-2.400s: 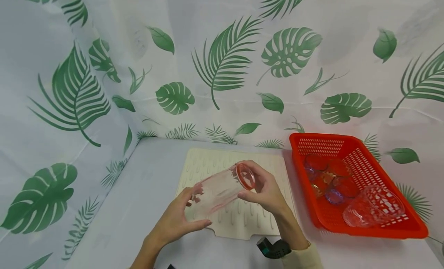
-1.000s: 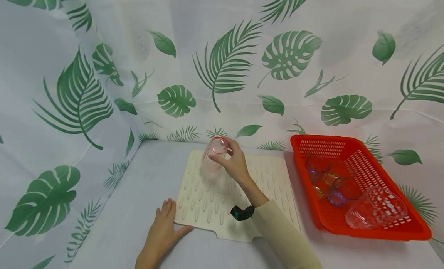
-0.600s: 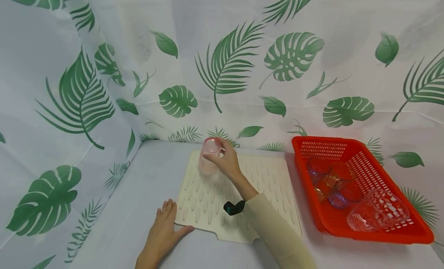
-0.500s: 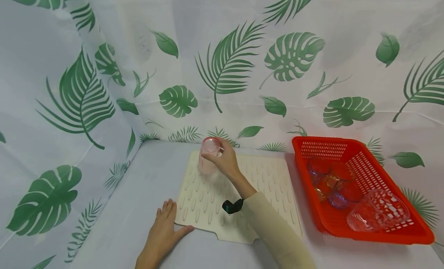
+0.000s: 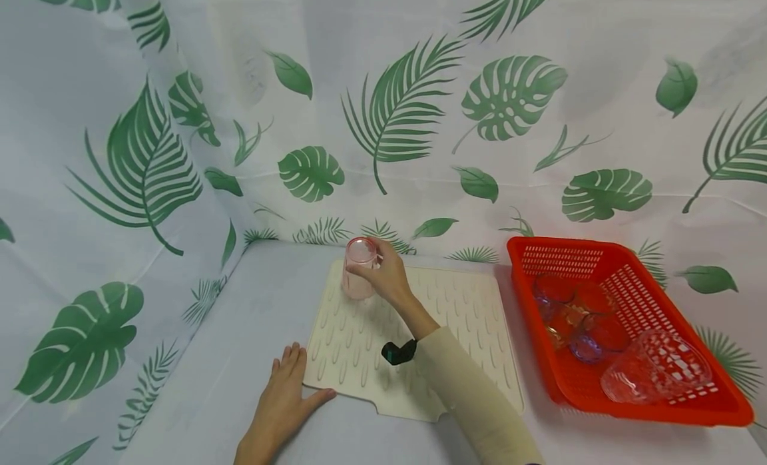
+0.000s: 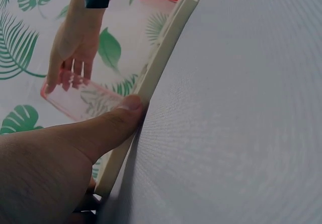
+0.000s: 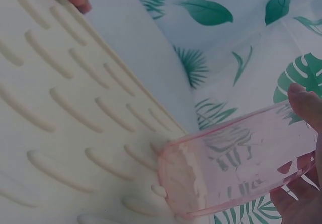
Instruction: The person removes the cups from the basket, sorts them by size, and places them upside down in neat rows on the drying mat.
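Note:
A clear pinkish drinking glass (image 5: pixel 358 286) stands about upright at the far left corner of a cream ridged mat (image 5: pixel 467 318). My right hand (image 5: pixel 391 276) grips it near its top, thumb on the near side and fingers round the far side. In the right wrist view the lower end of the glass (image 7: pixel 236 163) meets the ridges of the mat (image 7: pixel 75 98). My left hand (image 5: pixel 283 400) rests at the mat's near left corner with fingers straight. Its thumb (image 6: pixel 113 126) lies against the mat's edge in the left wrist view.
A red perforated plastic basket (image 5: pixel 557 378) stands right of the mat. Several glasses lie in it, including a large clear glass (image 5: pixel 650 372) at its near end. Leaf-printed cloth (image 5: pixel 407 205) hangs close behind the mat and along the left side.
Both hands held the glass tilted over the mat earlier. My left hand has let go and moved to the mat's corner. My right hand has carried the glass to the far left and stood it up.

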Demonstrator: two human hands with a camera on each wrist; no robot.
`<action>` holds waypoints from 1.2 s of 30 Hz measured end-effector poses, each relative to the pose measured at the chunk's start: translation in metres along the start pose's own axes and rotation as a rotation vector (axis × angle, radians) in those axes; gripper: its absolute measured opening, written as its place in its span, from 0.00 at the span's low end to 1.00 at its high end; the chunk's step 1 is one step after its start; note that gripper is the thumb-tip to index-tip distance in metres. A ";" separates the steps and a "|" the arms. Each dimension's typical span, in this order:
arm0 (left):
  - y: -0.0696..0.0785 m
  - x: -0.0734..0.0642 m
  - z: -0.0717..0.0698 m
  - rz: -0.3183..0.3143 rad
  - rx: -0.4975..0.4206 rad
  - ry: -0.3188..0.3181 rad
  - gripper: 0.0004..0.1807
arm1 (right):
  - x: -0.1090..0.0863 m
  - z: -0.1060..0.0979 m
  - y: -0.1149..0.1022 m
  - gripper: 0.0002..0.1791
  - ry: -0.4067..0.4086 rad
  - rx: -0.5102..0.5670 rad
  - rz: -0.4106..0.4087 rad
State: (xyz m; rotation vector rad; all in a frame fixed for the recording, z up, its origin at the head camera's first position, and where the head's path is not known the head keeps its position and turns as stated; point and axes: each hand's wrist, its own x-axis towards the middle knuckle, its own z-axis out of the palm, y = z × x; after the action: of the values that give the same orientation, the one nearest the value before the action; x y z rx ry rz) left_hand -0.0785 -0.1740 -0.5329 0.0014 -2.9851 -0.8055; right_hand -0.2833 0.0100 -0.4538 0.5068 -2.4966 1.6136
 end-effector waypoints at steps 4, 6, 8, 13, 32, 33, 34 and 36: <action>0.000 0.000 -0.001 0.003 -0.004 0.003 0.56 | 0.001 0.000 -0.001 0.41 -0.012 -0.001 -0.006; 0.000 0.000 -0.001 0.003 -0.004 0.003 0.56 | 0.002 -0.001 -0.001 0.41 -0.017 -0.002 0.002; 0.001 0.000 -0.001 0.009 -0.003 0.008 0.56 | 0.003 -0.001 -0.001 0.42 -0.019 -0.008 0.013; 0.001 0.000 -0.001 0.010 0.002 0.006 0.55 | 0.007 0.000 0.000 0.42 -0.028 -0.037 0.017; -0.001 0.000 0.000 -0.005 -0.003 -0.003 0.55 | 0.011 -0.002 -0.003 0.48 -0.053 -0.128 0.072; -0.001 0.000 0.000 -0.004 0.001 -0.001 0.55 | 0.011 -0.003 -0.004 0.49 -0.049 -0.134 0.070; -0.001 0.000 0.000 -0.003 0.003 0.001 0.55 | 0.011 -0.004 -0.006 0.49 -0.042 -0.133 0.065; -0.001 -0.001 0.000 -0.003 0.004 0.003 0.55 | 0.011 -0.006 -0.010 0.48 -0.028 -0.130 0.047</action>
State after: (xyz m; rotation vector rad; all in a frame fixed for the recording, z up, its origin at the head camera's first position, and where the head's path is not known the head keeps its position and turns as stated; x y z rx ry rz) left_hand -0.0777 -0.1747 -0.5332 0.0065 -2.9847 -0.7992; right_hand -0.2902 0.0093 -0.4396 0.4607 -2.6315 1.4560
